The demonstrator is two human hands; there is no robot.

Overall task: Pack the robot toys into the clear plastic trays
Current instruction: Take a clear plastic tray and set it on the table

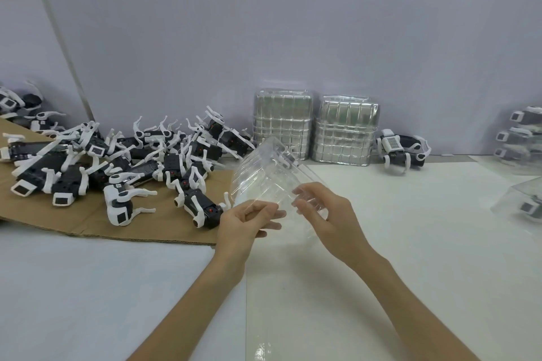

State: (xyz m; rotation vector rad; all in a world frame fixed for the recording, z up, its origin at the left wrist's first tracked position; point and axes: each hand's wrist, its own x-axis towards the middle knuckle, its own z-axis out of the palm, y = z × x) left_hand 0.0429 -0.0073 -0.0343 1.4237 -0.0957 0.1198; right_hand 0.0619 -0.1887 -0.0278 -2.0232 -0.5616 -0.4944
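Bright even light, soft shadows, glare on foil stacks [312,129], wide-angle edge bending

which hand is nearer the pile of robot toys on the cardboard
Left. The left hand grips the clear tray just beside the pile of robot toys; the right hand holds the tray's other side, farther off.

Clear tray [265,167] was up over table [410,243]. Toy pile [140,161] lay left of tray, on cardboard [88,223]. Two tray stacks [343,129] stood behind tray, against wall [205,38]. One toy [403,149] stood behind tray, off to right. Packed toys [519,138] sat far right of tray.
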